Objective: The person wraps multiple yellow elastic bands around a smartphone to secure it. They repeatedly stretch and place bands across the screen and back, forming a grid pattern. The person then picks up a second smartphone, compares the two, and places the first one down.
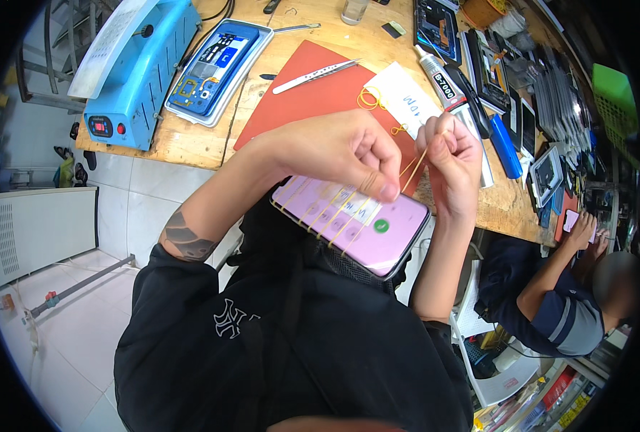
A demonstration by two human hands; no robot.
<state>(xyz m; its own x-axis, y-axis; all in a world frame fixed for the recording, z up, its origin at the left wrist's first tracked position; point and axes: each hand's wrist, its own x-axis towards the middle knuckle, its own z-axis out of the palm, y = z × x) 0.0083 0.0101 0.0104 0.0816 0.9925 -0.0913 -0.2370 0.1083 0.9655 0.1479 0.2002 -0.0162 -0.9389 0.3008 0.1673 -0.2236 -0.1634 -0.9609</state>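
Observation:
A phone (388,248) with a lit pink screen lies tilted above my lap, several yellow rubber bands (324,229) wrapped around it. A white paper slip is tucked beneath the bands. My left hand (348,151) reaches over the phone's far edge, fingers curled and thumb at the screen; its grip on the phone is partly hidden. To the right, my raised right hand (453,162) pinches a stretched rubber band (420,167), which runs down toward the phone's edge by my left thumb. Loose yellow rubber bands (369,97) lie on the table just beyond.
An orange-red mat (302,72) bears tweezers (317,75) and a white card (405,93). Left stand a blue machine (136,79) and an opened phone (212,68). A glue tube (435,72), blue cylinder (505,146) and device parts crowd the right, near another person (561,302).

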